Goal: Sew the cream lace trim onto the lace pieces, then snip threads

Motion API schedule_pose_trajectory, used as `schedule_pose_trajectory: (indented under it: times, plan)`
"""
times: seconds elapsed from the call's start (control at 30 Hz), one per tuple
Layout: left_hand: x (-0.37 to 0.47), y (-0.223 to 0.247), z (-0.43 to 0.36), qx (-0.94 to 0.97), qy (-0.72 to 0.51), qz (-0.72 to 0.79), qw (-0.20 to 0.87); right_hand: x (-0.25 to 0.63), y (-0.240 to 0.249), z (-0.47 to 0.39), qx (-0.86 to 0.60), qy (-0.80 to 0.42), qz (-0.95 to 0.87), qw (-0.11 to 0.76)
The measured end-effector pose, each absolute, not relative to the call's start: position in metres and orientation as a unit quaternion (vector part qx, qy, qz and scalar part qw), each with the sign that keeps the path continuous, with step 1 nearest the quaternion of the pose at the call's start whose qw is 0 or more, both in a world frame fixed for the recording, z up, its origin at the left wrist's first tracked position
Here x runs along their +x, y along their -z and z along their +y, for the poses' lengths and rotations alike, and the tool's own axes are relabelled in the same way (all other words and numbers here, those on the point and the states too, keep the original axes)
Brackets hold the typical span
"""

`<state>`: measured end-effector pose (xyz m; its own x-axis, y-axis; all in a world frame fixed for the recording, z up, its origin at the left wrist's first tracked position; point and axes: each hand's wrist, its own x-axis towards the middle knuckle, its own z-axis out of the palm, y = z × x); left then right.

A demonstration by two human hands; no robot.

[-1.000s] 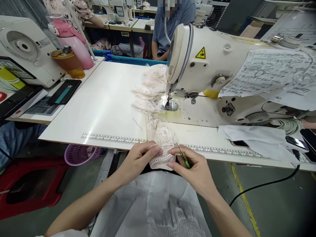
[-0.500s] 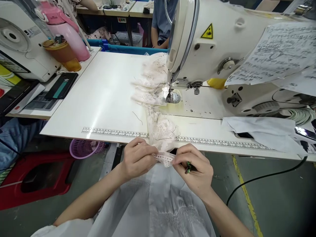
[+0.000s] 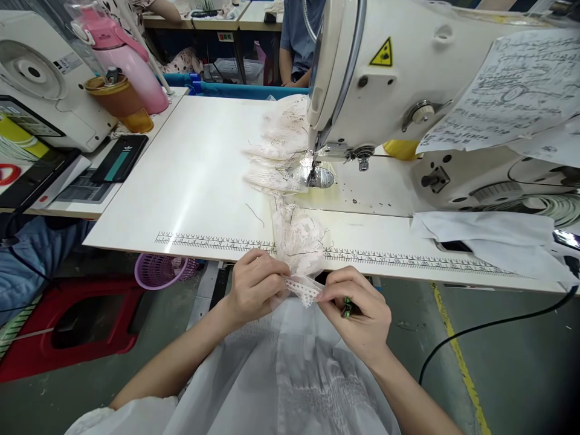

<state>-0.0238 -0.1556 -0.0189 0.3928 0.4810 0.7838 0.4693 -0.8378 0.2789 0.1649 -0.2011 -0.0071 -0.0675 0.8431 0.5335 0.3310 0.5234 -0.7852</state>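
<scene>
A strip of pale lace fabric [image 3: 299,238] runs from the sewing machine's needle area [image 3: 313,172] over the table's front edge. My left hand [image 3: 260,284] pinches the lace end on one side, fingers closed. On the other side, my right hand [image 3: 357,308] grips the same end between thumb and forefinger, with a small green and dark tool [image 3: 347,307] tucked in its palm. Between both hands the dotted lace edge [image 3: 304,289] is stretched. More gathered lace [image 3: 278,145] lies left of the presser foot, with loose threads on it.
The sewing machine [image 3: 385,72] stands at the back right, papers [image 3: 512,90] hanging on it. White cloth [image 3: 489,232] lies at the table's right. At left are a phone [image 3: 120,158], an amber cup [image 3: 120,99] and a pink bottle [image 3: 131,69]. A purple basket [image 3: 158,270] sits below.
The view has shifted slightly, moving the surroundings a little to the right. Both hands keep hold of the lace end, which is tilted slightly differently between them.
</scene>
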Motion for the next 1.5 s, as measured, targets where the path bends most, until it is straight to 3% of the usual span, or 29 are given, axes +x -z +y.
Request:
schedule_pose_trajectory:
  times: [0.63,1.17,1.27,1.5]
  plan:
    - [-0.026,0.019,-0.159,0.839,-0.510,0.180,-0.055,0.163,0.009,-0.200,-0.403,-0.238,-0.695,0.546]
    - [-0.026,0.023,-0.160,0.839,-0.510,0.187,-0.029,0.160,0.008,-0.202,-0.399,-0.249,-0.688,0.552]
    - [-0.023,0.020,-0.162,0.841,-0.494,0.216,0.044,0.161,0.007,-0.201,-0.414,-0.260,-0.682,0.544]
    - [-0.022,-0.003,-0.168,0.721,-0.370,0.372,0.453,0.166,0.003,-0.197,-0.520,-0.408,-0.581,0.474]
